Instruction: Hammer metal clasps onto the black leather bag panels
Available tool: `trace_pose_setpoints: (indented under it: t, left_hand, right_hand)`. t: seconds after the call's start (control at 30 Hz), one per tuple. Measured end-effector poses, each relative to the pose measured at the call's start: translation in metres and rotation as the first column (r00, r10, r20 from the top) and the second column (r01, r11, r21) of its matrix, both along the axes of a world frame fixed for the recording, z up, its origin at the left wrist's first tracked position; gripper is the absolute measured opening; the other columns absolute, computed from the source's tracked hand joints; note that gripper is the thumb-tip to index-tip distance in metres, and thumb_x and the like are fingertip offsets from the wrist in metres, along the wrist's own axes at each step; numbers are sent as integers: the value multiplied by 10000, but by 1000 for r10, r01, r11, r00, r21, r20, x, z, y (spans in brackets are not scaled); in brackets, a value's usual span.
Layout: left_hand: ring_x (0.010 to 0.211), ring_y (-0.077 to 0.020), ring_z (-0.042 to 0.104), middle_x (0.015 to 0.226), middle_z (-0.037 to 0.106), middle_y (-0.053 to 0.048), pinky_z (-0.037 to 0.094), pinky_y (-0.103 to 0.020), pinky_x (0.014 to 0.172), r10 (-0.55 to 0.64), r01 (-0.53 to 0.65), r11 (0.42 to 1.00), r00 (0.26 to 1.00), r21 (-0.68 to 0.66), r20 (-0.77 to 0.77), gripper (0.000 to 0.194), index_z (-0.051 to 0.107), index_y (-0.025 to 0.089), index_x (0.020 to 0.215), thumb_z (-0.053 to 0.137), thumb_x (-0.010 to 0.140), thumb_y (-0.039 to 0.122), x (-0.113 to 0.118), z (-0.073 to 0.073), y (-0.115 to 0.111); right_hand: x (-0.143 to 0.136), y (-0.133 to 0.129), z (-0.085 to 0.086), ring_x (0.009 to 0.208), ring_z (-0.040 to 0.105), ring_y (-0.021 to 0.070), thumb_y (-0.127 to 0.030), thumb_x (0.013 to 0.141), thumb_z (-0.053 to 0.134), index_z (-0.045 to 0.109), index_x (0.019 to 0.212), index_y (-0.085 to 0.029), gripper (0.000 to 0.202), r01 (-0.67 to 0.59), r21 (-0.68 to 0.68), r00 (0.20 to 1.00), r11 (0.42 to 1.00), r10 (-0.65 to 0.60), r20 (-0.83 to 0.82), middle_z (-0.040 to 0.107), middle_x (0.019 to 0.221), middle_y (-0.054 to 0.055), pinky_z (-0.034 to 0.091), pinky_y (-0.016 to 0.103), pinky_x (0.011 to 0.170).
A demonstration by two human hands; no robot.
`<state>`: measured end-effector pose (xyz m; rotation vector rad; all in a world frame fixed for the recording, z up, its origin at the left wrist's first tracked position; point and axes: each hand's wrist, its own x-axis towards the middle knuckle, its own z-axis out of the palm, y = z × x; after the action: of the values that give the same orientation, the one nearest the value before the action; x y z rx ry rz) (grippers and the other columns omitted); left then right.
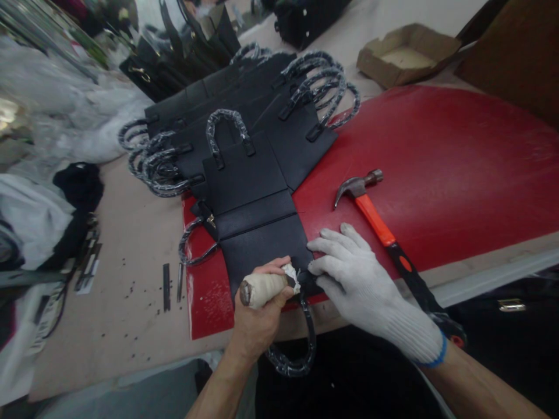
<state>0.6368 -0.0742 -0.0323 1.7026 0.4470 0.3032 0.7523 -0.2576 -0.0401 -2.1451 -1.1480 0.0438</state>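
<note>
From here, the bare left hand (258, 326) clenches its fingers round a cream, tape-wrapped tool (263, 290), probably steadying it over the flat black leather-like panel (262, 247); the white-gloved right hand (360, 282), fingers slightly spread, seemingly braces the panel's edge; an orange-and-black claw hammer (379, 224) lies within reach.

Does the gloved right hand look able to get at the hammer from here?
Likely yes: the right hand looks open, by the edge of the black panel, and the hammer lies just beside it, with nothing visible between them.
</note>
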Motion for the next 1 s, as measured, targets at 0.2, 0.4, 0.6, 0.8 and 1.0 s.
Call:
trace_pose_setpoints:
  t: [0.2,0.4,0.6,0.8,1.0]
  left_hand:
    - [1140,-284,732,1169,775,-124,587,-455,1042,42,-43,998,999,-50,-26,199,688,181,954,799,802,245,8,4,-1]
    - [1135,-279,731,1148,775,-120,589,-442,1027,45,-45,998,999,-35,3,190,681,182,953,787,803,231,7,1,-2]
    - [1127,-268,730,1167,765,-116,582,-419,1028,-25,24,994,1000,110,10,178,703,179,965,768,800,173,8,7,-7]
    - [982,-239,750,1103,769,-99,617,-348,874,-68,64,984,997,167,21,184,722,175,993,734,810,192,13,9,-10]
    - [771,-200,709,885,737,-51,581,-291,721,-171,160,949,985,272,18,235,727,171,1082,700,848,171,16,3,-9]
  right_hand:
    - [1,-2,-3,1329,573,328,-77,852,636,692,947,-232,189,6,67,1000,998,-6,-6,714,1266,56,291,678,1222]
    - [-20,-21,3,1155,687,211,-97,953,589,656,1018,-250,178,191,331,974,924,-138,-179,732,1185,51,491,479,1137]
    - [-22,-58,8,1168,653,370,-243,941,631,631,1188,-198,251,466,68,869,882,-471,152,685,1248,174,540,585,1012]
    - [0,-76,8,773,670,366,-326,915,568,596,1288,-138,419,543,-370,832,754,-421,362,674,1020,216,535,469,587]
    - [16,-72,18,613,667,302,-222,897,503,575,1368,-80,497,529,-582,839,618,-484,249,674,949,212,467,394,541]
